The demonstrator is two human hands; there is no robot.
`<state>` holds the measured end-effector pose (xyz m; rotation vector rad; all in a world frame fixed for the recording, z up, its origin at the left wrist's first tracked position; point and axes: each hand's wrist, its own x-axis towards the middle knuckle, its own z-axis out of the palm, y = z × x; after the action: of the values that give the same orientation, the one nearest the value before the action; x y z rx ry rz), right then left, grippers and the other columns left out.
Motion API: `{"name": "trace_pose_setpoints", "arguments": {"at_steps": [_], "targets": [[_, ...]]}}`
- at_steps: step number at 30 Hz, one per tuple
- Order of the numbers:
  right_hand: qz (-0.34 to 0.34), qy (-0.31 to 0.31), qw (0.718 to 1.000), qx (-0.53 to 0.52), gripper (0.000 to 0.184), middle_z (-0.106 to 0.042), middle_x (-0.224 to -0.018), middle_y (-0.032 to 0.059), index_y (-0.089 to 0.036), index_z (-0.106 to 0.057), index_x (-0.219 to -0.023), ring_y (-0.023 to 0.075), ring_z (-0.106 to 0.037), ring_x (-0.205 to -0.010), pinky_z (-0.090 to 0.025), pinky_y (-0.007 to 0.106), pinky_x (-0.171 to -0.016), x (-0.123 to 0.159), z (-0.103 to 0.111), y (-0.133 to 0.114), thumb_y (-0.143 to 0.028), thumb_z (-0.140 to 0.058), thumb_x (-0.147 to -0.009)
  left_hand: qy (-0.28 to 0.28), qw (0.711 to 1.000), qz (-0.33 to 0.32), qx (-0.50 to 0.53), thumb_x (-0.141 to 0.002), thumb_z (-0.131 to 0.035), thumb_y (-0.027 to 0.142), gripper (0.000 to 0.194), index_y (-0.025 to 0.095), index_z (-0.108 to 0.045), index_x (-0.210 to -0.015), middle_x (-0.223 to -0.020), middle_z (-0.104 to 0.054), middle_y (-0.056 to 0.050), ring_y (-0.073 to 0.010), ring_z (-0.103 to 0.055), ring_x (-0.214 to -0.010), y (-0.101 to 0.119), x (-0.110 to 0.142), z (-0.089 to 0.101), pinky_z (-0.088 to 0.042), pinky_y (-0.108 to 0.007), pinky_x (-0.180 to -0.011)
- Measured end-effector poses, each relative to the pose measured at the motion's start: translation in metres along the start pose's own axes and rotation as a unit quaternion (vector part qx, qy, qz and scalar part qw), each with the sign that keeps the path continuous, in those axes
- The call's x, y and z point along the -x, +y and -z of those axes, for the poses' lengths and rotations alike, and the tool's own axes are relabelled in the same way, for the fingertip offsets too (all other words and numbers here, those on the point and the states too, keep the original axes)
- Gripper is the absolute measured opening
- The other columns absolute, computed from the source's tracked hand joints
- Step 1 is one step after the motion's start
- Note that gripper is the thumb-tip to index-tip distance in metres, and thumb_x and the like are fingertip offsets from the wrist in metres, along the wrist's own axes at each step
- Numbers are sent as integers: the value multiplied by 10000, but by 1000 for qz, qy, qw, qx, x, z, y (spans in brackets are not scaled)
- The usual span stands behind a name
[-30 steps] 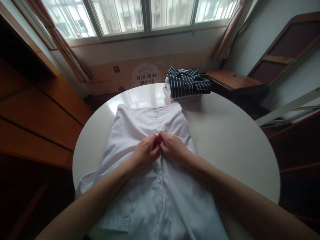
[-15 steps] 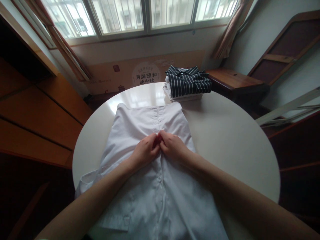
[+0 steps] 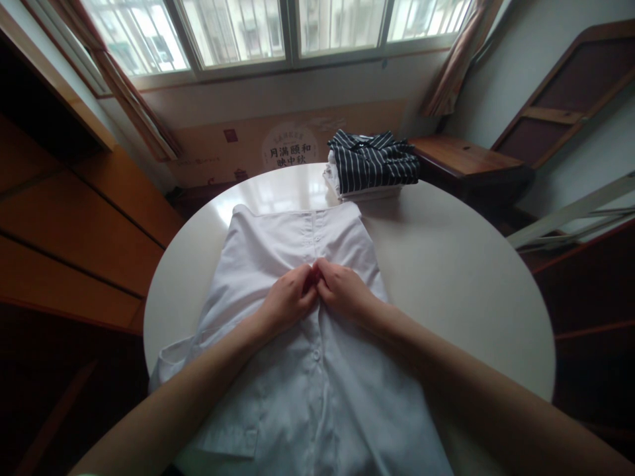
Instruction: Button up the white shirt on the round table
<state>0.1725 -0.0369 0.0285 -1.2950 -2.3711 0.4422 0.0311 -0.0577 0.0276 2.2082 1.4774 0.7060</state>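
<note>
A white button-front coat (image 3: 278, 238) lies spread over the table, its hem toward the window. Its front opening runs down the middle, and one button shows just below my hands. My left hand (image 3: 292, 292) and my right hand (image 3: 342, 285) meet at this front edge, fingers closed in a pinch on the cloth. Between the fingertips, the exact spot they grip is hidden. A pocket (image 3: 228, 433) shows at the lower left of the coat, and a sleeve-like fold (image 3: 171, 357) sticks out at the left.
The coat rests on a round white table (image 3: 461, 284). At its far side sits a stack of folded clothes with a black striped shirt (image 3: 374, 165) on top. Beyond it stands a wooden bench (image 3: 466, 158). Wooden cabinets (image 3: 74, 231) are at the left.
</note>
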Motion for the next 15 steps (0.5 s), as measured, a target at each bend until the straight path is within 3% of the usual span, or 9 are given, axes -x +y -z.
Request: {"name": "trace_pose_setpoints", "arguments": {"at_steps": [15], "targets": [[-3,-7,1000,-1,97,-589,-746,47,-172,-441,-809,134,-491,-619,-309,255,-576,-1,1,0,-154,-353,-773,-2,1000,-5,2,-773,-436,194,27,175,-434,-754,-694,-513,3,-118,-468,-624,-1,0,-1,-374,-234,-593]]}}
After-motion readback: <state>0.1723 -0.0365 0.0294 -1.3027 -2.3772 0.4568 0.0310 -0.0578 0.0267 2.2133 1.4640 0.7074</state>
